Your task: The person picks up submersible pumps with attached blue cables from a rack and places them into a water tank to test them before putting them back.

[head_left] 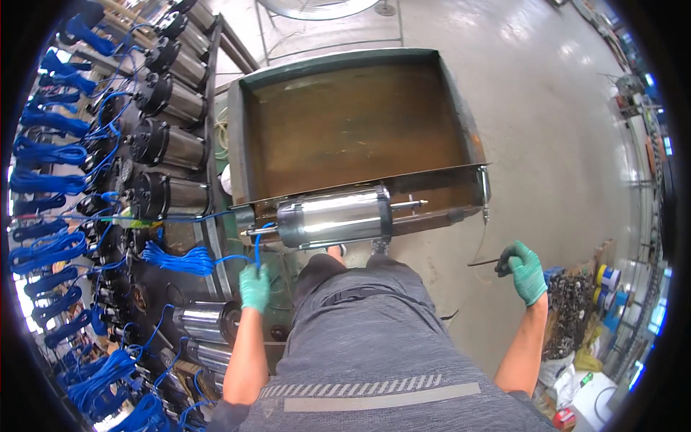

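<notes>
My left hand (254, 288), in a green glove, is closed round a blue cable (257, 248) that rises toward the end of a shiny metal cylinder with black end caps (332, 216), which looks like a pump motor. The cylinder lies on its side along the near edge of a metal tank (241, 137) with brownish liquid in it. A coiled bundle of the blue cable (176, 259) lies left of this hand. Out to the right, apart from the tank, my gloved right hand (524, 272) is closed on a thin dark rod (482, 263); its kind is unclear.
At the left stand rows of similar metal cylinders (180, 147) with bundled blue cables (50, 151). A hose fitting (485, 201) hangs at the tank's right corner. Lower right holds a heap of dark small parts (572, 309) and several tins (608, 276). Beyond the tank is a round metal-framed stand (317, 9).
</notes>
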`<action>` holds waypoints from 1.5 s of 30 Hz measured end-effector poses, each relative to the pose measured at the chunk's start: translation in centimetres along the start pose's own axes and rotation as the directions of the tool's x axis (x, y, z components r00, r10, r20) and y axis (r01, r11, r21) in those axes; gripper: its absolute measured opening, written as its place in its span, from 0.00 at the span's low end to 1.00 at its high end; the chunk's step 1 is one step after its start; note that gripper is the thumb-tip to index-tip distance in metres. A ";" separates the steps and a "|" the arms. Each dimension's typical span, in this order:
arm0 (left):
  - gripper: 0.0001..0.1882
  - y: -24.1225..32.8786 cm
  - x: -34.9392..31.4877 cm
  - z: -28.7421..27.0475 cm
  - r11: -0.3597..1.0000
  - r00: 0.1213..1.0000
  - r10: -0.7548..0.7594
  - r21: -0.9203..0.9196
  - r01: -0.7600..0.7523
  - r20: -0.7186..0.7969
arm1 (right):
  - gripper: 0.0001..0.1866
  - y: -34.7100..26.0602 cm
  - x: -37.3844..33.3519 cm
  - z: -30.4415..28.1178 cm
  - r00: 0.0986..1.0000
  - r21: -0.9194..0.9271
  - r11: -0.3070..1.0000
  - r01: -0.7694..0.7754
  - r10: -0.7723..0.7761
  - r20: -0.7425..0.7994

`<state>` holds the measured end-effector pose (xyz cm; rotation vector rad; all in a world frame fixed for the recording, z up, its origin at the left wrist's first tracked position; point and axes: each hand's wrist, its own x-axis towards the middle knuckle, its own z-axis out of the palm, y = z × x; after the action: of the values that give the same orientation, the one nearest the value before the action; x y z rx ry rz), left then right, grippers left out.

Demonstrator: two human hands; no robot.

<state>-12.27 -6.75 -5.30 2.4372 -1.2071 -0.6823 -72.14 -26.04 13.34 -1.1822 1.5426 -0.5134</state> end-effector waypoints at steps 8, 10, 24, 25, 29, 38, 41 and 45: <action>0.15 12.1 0.0 -11.3 0.980 0.959 0.168 -0.141 -0.137 0.230 | 0.14 -4.5 1.7 5.7 0.964 -0.089 0.996 -0.005 -0.019 -0.265; 0.15 12.8 1.2 -11.4 0.965 0.952 0.201 -0.214 -0.152 0.231 | 0.15 -5.8 3.4 8.5 0.978 -0.146 0.989 0.000 -0.031 -0.206; 0.17 14.6 2.5 -11.6 0.758 0.934 -0.003 -0.609 0.236 0.358 | 0.13 -15.5 4.3 13.9 1.000 0.226 0.974 0.015 -0.009 -0.027; 0.17 14.4 2.7 -11.5 0.752 0.940 -0.006 -0.619 0.229 0.341 | 0.12 -16.6 4.6 14.0 0.996 0.379 0.921 -0.089 0.070 0.063; 0.18 14.3 3.4 -12.4 0.648 0.940 -0.067 -0.701 0.297 0.335 | 0.08 -18.6 7.2 13.8 0.978 0.518 0.839 -0.167 0.076 0.192; 0.22 17.1 6.1 -17.1 0.747 0.957 0.128 -0.660 0.079 0.259 | 0.12 -26.0 8.0 13.0 0.997 0.394 0.919 0.030 -0.055 0.051; 0.22 19.1 8.6 -17.9 0.774 0.950 0.196 -0.633 0.002 0.242 | 0.11 -26.9 9.1 12.9 0.999 0.390 0.919 0.051 -0.051 -0.009; 0.21 19.9 12.4 -16.5 0.773 0.939 0.179 -0.633 0.051 0.294 | 0.11 -26.1 11.6 13.9 0.995 0.402 0.911 0.097 -0.103 -0.006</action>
<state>-9.48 -26.98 14.82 1.7403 -0.9474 -1.2915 -47.94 -43.50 24.37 -0.9431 1.2868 -0.8445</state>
